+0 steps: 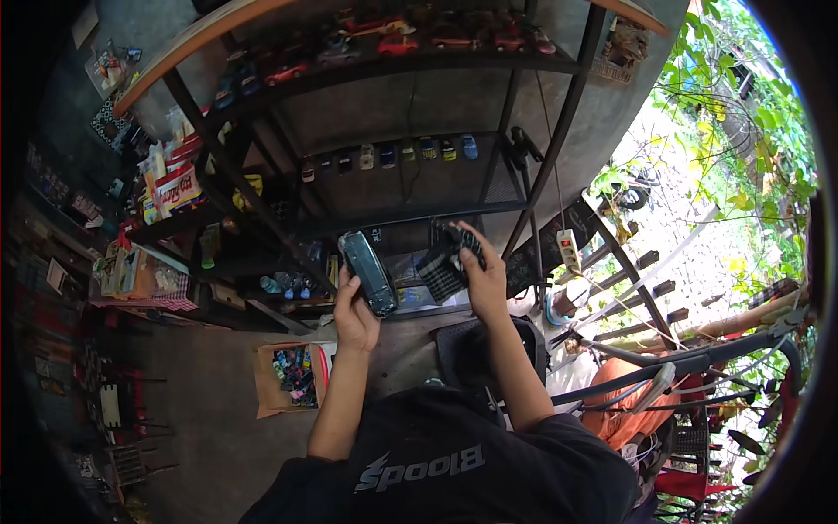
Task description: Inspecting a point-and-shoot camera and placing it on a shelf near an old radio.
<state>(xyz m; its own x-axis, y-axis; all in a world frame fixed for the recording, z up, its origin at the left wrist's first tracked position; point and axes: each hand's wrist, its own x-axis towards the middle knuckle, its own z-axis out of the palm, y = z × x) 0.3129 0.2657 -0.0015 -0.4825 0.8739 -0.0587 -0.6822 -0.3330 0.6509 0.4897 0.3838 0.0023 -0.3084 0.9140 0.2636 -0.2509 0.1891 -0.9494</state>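
Held up in my left hand (pixel 355 314) is a dark, oblong object (pixel 370 274) with a shiny surface, perhaps a toy vehicle; its exact kind is unclear. My right hand (pixel 483 278) grips a bunched, dark checked cloth (pixel 446 265), which hangs to the left of the fingers. The two hands are apart, in front of a dark metal shelf rack (pixel 419 217). Small toy cars (pixel 387 156) stand in a row on its middle shelf, and red toy cars (pixel 397 44) are on the shelf above.
An open cardboard box (pixel 267 386) of small colourful items sits on the floor at the lower left. A black seat or stool (pixel 455 354) is below my right hand. A power strip (pixel 568 250) hangs at the right, near bicycle-like tubing (pixel 694 359). Plastic bottles (pixel 288 285) lie on the low shelf.
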